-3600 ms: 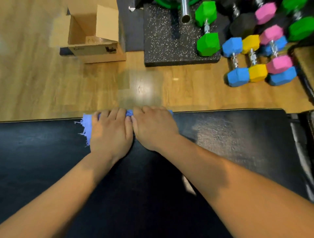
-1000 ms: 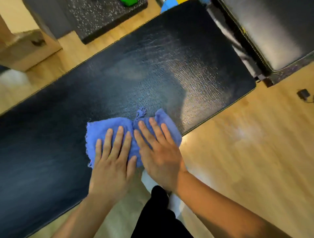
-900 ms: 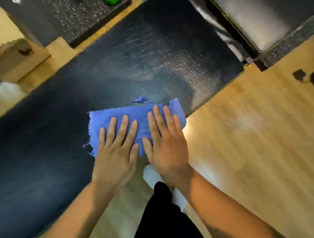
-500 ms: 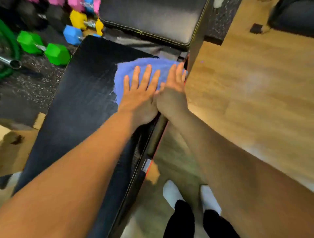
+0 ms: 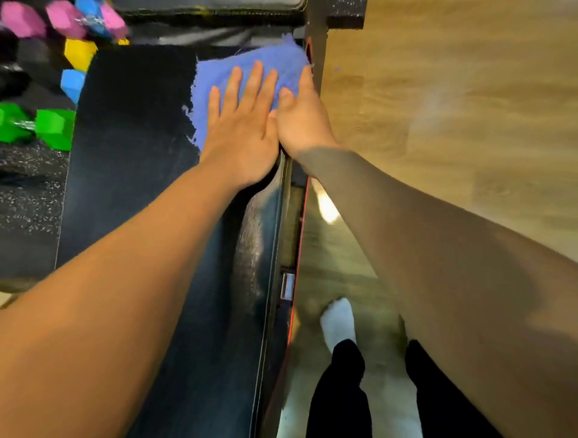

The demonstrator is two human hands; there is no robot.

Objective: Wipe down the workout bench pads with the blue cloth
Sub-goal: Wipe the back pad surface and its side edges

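Observation:
The blue cloth (image 5: 209, 84) lies spread on the far right corner of the long black bench pad (image 5: 131, 162), next to the gap before the second pad (image 5: 219, 3) at the top edge. My left hand (image 5: 244, 125) presses flat on the cloth with its fingers spread. Beside it and touching it, my right hand (image 5: 301, 122) rests on the cloth's right part at the pad's side edge, with its fingers over that edge. Both hands cover much of the cloth.
Coloured dumbbells lie left of the bench: green (image 5: 53, 128), yellow (image 5: 78, 53), blue (image 5: 72, 86) and pink (image 5: 62, 18), on a speckled rubber mat (image 5: 28, 200). Wooden floor (image 5: 453, 109) lies to the right. My feet in white socks (image 5: 339, 322) stand beside the bench frame (image 5: 286, 284).
Over the last second both hands slid the cloth along the pad to its far end beside the second pad. Since half a second ago they have barely shifted.

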